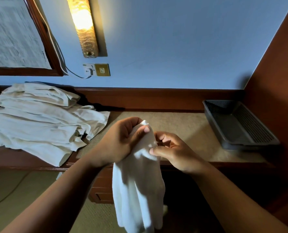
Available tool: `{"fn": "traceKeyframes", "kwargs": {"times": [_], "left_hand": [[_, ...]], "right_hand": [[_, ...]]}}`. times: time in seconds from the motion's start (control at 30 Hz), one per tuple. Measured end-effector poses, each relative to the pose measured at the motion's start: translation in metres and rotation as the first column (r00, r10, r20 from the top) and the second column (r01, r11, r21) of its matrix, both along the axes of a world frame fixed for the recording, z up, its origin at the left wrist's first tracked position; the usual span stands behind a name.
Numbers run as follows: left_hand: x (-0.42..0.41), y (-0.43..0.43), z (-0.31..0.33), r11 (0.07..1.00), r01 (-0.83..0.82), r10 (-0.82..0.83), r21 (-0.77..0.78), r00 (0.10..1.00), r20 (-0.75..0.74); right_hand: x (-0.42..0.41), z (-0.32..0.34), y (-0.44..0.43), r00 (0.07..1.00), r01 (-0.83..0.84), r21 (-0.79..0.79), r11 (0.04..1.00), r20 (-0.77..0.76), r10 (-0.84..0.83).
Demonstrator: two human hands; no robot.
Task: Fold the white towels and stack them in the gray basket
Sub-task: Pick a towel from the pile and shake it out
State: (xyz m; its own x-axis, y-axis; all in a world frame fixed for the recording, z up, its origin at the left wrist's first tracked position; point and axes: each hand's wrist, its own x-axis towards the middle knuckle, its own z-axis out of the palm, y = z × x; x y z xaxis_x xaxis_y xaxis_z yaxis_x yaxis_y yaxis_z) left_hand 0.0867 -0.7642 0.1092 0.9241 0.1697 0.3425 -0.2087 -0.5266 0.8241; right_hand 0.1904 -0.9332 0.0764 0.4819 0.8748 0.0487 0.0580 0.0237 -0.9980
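A loose pile of white towels [39, 121] lies at the left end of the bench [182, 121], unfolded and rumpled, its near edge hanging over the front.

Right of it, near the middle, the left hand [121, 142] grips the top end of one white towel [138, 190], fingers curled round the cloth and the thumb laid over it. The right hand [172, 152], just beside it, pinches the same towel's edge a little lower between thumb and fingers. The towel hangs bunched from the two hands, its long axis running straight down past the bench's front edge; it is not yet spread or folded.

The gray basket [232, 126] sits at the far right of the bench, holding no towel, well apart from both hands and nearer the right one. Its long side runs away from the person. Bare bench lies between pile and basket, just behind the hands. That is the likely place to lay the towel flat, and a folded towel would then travel rightward to the basket.

The bench top is pale and matte, framed in dark red-brown wood, with a drawer front [101, 190] below. On the blue wall [173, 47] hang, from the left, a wood-framed printed sheet [13, 34], a lit wall lamp [84, 26] and a socket plate [97, 69] with a white cable plugged in. A wooden side panel [278, 81] closes the right end.
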Motion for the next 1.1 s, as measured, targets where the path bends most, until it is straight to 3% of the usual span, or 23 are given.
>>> {"fn": "traceKeyframes", "kwargs": {"times": [0.13,0.33,0.53,0.7,0.93,1.03,1.1], "left_hand": [[0.014,0.013,0.012,0.982,-0.045,0.039,0.181,0.998,0.039],[0.043,0.038,0.031,0.874,-0.228,0.183,0.428,0.973,0.144],[0.059,0.08,0.055,0.77,-0.444,0.401,0.459,0.895,0.195],[0.057,0.097,0.065,0.713,-0.517,0.498,0.473,0.849,0.176],[0.036,0.107,0.065,0.723,-0.55,0.558,0.417,0.822,0.117],[0.03,0.103,0.059,0.857,-0.486,0.492,0.171,0.871,0.009],[0.026,0.096,0.057,0.899,-0.436,0.436,-0.038,0.9,-0.018]], "right_hand": [[0.007,-0.012,0.001,0.997,-0.071,0.014,0.997,-0.017,0.071],[0.03,-0.052,-0.001,0.995,-0.082,-0.256,0.963,0.031,0.092],[0.053,-0.083,-0.004,0.919,0.15,-0.431,0.89,0.392,0.035],[0.064,-0.074,0.003,0.77,0.343,-0.409,0.846,0.638,-0.004],[0.079,-0.069,0.009,0.599,0.55,-0.385,0.741,0.8,-0.029],[0.079,-0.072,0.015,0.629,0.568,-0.392,0.724,0.774,-0.074],[0.071,-0.065,0.021,0.666,0.535,-0.344,0.772,0.734,-0.134]]}}
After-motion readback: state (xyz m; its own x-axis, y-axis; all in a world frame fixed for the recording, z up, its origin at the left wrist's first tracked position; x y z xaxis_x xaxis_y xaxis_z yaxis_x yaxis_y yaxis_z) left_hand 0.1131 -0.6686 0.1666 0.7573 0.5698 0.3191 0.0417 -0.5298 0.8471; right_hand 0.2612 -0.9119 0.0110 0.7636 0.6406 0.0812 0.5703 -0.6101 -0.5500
